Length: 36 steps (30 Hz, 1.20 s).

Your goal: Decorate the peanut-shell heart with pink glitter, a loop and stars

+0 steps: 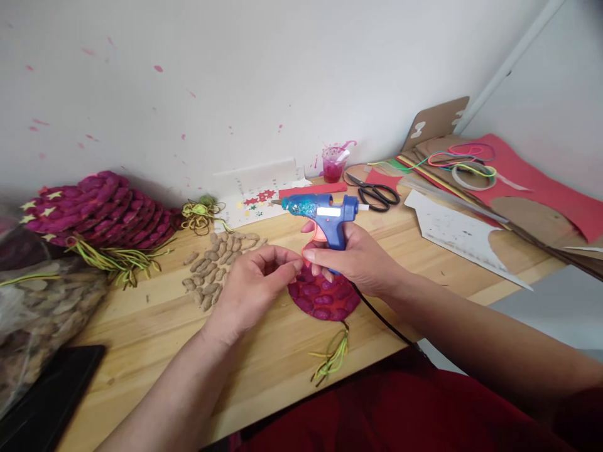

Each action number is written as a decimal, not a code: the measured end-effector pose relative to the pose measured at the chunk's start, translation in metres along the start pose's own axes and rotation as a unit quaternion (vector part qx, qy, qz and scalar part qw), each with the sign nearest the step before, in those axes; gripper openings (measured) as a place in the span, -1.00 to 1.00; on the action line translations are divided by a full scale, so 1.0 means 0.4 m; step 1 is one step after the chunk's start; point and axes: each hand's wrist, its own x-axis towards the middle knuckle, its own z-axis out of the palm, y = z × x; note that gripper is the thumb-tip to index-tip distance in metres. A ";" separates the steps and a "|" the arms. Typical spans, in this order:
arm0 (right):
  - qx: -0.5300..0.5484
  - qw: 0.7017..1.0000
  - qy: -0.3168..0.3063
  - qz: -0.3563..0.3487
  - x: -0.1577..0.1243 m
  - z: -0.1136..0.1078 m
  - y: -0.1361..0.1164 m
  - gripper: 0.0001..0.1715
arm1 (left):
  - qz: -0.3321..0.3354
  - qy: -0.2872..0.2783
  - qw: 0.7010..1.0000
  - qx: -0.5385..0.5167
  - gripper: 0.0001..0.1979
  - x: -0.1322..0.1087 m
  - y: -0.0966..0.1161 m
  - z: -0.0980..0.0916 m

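My right hand is wrapped round the handle of a blue glue gun, whose nozzle points left. The fingertips of my left hand are pinched together close to my right thumb; whatever lies between them is too small to make out. Below both hands a round red piece covered with magenta peanut shells lies on the wooden table, partly hidden by my hands. A yellow-green and brown yarn tassel hangs from its near edge. Left of my left hand are loose peanuts.
Stacked magenta pieces and a bag of peanuts occupy the left. Along the back are a sheet of star stickers, a cup of pink liquid and black scissors. Red paper and cardboard lie right. A black cord trails rightward.
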 end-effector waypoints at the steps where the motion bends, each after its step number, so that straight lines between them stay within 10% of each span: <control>1: -0.006 1.000 -0.005 -0.002 -0.002 -0.003 -0.002 -0.65 | 0.001 -0.005 1.000 0.010 -0.77 0.000 0.001 -0.001; 6: -0.093 0.996 0.001 -0.015 -0.032 -0.068 -0.032 -0.69 | 0.098 0.012 0.983 0.155 -0.88 -0.035 0.001 0.030; 11: -0.307 0.950 -0.027 0.049 -0.102 -0.127 -0.087 -0.50 | 0.341 -0.064 0.886 0.309 -0.86 -0.104 -0.022 0.105; 18: -0.437 0.898 -0.051 0.017 -0.129 -0.118 -0.099 -0.45 | 0.443 -0.065 0.764 0.465 -0.74 -0.136 -0.041 0.128; 36: -0.439 0.894 -0.084 0.014 -0.095 -0.130 -0.085 -0.44 | 0.406 -0.114 0.758 0.498 -0.84 -0.132 -0.046 0.123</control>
